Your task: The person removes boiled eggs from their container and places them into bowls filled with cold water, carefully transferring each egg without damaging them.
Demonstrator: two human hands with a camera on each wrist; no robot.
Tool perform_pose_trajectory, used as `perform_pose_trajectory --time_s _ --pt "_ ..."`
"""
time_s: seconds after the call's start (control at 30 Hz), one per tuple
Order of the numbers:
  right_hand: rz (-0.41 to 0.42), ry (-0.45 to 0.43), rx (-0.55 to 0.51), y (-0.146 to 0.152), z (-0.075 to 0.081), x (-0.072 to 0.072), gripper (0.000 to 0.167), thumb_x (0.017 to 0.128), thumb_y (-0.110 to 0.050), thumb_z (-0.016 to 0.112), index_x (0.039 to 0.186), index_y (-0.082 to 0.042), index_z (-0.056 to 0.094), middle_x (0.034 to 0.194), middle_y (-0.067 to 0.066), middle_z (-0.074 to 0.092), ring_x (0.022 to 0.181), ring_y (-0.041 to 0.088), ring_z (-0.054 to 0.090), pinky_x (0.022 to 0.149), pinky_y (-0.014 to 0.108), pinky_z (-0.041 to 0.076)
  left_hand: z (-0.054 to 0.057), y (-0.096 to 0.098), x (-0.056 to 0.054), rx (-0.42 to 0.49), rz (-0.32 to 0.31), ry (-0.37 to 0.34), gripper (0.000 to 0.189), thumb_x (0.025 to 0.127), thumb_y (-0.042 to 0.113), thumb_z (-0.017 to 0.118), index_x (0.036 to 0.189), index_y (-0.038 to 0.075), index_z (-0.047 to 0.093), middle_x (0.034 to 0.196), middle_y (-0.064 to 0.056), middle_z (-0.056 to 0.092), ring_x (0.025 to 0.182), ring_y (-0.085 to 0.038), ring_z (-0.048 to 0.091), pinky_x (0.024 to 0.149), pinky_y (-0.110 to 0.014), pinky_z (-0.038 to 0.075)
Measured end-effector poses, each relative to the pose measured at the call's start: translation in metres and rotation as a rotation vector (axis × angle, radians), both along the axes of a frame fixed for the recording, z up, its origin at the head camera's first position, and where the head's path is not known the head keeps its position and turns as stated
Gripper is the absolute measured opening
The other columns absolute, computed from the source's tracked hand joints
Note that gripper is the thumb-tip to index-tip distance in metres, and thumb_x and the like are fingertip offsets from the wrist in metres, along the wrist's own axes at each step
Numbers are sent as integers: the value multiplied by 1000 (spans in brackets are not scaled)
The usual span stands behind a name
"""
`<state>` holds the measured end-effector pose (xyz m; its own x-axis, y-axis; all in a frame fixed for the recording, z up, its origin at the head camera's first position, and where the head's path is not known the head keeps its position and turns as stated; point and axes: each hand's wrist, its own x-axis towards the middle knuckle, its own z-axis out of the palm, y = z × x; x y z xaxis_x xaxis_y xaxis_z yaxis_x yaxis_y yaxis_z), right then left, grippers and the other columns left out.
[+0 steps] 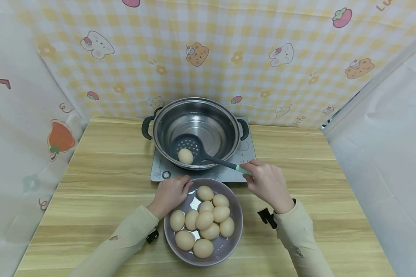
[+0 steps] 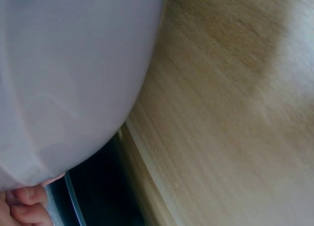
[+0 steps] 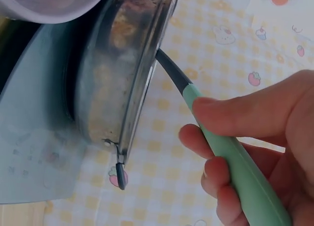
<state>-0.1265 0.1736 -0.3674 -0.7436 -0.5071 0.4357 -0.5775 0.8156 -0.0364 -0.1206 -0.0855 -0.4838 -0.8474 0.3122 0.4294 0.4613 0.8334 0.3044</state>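
Note:
My right hand (image 1: 267, 184) grips the green handle (image 3: 238, 169) of a slotted skimmer, fingers curled under it and thumb along the top. The skimmer's dark perforated head (image 1: 190, 141) is down inside a steel pot (image 1: 233, 148), near its front wall. One light-brown egg (image 1: 185, 156) sits in that head. My left hand (image 1: 171, 194) holds the far left rim of a mauve bowl (image 1: 228, 251) in front of the pot. Several eggs (image 1: 204, 220) lie piled in the bowl. In the left wrist view, curled fingertips (image 2: 32, 194) show at the bowl's edge.
The pot has two black side handles (image 1: 146, 127) and stands on a flat induction cooker (image 1: 234, 176). Behind it hangs a checked cloth (image 1: 215, 80) with cartoon prints. All of this is on a wood-grain table (image 1: 308, 173), with white cloth (image 1: 384, 127) at both sides.

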Motion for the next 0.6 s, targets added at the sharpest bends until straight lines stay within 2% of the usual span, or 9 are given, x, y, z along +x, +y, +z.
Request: perform_pose_trajectory --time_s 0.3,0.5,0.6 --pt "-1 -34 -11 7 7 1 24 65 -2 74 86 -12 72 75 -3 67 41 8 46 36 23 28 -1 0 0 6 -4 13 16 84 19 62 70 13 55 58 0 56 48 -21 56 41 -33 36" --pt "-18 -69 -23 12 14 4 22 67 -4 74 87 -13 73 74 -4 67 39 3 34 36 22 24 -2 0 0 -3 -2 13 16 84 19 62 71 14 56 58 0 56 47 -20 55 40 -32 35" --pt "-8 -59 -38 15 17 5 22 67 -3 74 87 -12 73 73 -4 67 40 1 31 36 20 23 -2 0 0 -4 -3 13 16 84 19 62 71 14 56 58 0 56 47 -20 55 40 -32 35"
